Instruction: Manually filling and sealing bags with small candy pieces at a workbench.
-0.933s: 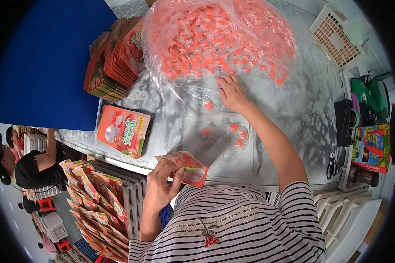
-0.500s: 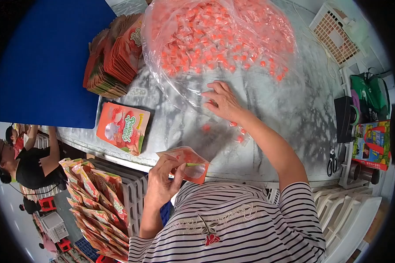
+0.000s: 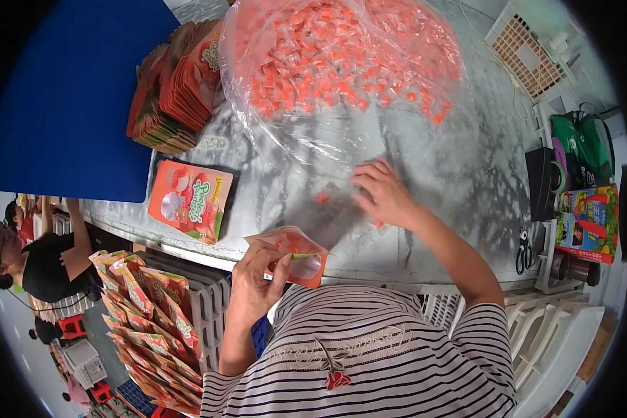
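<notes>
My left hand [image 3: 256, 279] pinches a red printed pouch [image 3: 306, 268] by its side at the table's near edge. Its mouth gapes, and orange-red pieces show inside. My right hand [image 3: 384, 193] is palm down low over the grey table, fingers apart and slightly bent. Beneath it, a small wrapped orange-red candy [image 3: 377, 224] peeks out; others there are hidden. Another loose candy [image 3: 322, 198] lies to the left of that hand. Beyond, a large clear plastic bag [image 3: 279, 132] spreads over the table, full of wrapped candies [image 3: 341, 76].
A flat pouch [image 3: 191, 200] lies left, before stacked pouches [image 3: 177, 90] and a blue board [image 3: 70, 97]. Filled pouches [image 3: 146, 320] stand in a crate lower left. Scissors [image 3: 524, 251] and a black box [image 3: 540, 182] sit at right. Another person [image 3: 52, 261] works far left.
My right hand has drawn back from near the big bag, toward me and right, over the loose candies. My left hand keeps its hold on the pouch. The whole view has shifted slightly.
</notes>
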The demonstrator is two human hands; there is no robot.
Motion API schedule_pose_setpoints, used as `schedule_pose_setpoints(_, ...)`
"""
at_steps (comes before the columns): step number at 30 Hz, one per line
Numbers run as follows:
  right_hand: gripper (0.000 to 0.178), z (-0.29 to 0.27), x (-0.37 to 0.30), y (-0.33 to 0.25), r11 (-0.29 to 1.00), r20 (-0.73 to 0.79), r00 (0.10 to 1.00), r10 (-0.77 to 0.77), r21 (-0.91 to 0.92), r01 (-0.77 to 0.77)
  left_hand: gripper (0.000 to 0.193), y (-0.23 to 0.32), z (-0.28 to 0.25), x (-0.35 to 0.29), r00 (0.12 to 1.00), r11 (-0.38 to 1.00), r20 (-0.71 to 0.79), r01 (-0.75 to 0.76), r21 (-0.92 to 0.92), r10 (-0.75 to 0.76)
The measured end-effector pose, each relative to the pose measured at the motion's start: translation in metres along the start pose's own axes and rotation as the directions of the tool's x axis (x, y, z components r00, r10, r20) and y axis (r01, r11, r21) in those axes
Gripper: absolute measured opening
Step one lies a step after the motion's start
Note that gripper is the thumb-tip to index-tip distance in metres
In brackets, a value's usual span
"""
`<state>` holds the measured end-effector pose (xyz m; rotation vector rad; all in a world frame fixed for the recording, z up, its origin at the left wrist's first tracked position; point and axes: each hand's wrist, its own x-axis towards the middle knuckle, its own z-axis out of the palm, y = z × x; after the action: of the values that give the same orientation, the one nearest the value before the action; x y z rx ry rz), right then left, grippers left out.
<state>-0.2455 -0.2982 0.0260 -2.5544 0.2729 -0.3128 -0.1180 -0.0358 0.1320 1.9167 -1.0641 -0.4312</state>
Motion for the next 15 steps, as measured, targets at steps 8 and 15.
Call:
schedule_pose_setpoints(8, 0.035, 0.044, 0.034, -0.028, 0.945, 0.226, 0.943, -0.246, -0.159, 0.285, 0.005, 0.004, 0.002, -0.003, 1.000, 0.999, 0.010, 0.021, 0.036, -0.021)
schedule_pose_setpoints(15, 0.041, -0.016, 0.045, 0.014, 0.931, -0.214, 0.957, 0.196, 0.347, -0.113, 0.008, 0.005, -0.001, -0.005, 0.998, 0.998, 0.009, 0.059, 0.021, -0.060)
